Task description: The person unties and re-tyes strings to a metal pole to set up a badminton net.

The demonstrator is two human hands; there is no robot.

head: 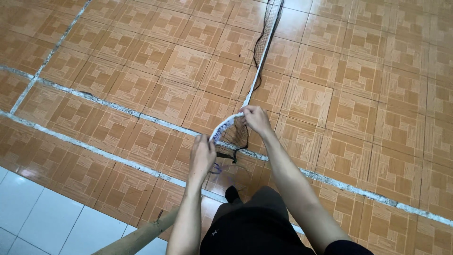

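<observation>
Open tiled floor [377, 94] on both sides of the net [264, 42], wide room toward the far left and far right corners. Blocked along the middle by the net's stretched line running to the far edge. Blocked at the near edge by a wooden pole [137, 238] lying aslant, close beside the knees.

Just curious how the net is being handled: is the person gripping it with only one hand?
No, both hands hold the net: the left hand and the right hand each grip its white edge band.
</observation>
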